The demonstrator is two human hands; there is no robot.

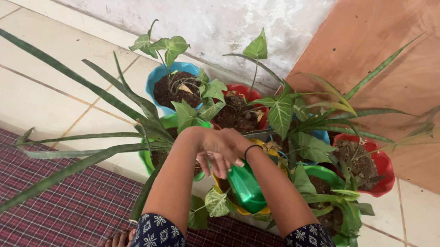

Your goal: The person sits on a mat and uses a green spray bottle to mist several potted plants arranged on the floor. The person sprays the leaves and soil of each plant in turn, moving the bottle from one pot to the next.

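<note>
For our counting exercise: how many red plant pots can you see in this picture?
2. One red pot stands near the wall, right of the blue pot. The other red pot sits far right by the wooden board. Leaves may hide more.

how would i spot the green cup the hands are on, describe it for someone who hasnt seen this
Find the cluster of potted plants by the white wall. At its near edge, over the yellow pot, is the shiny green cup, tilted under both hands: the only glossy container without soil.
</note>
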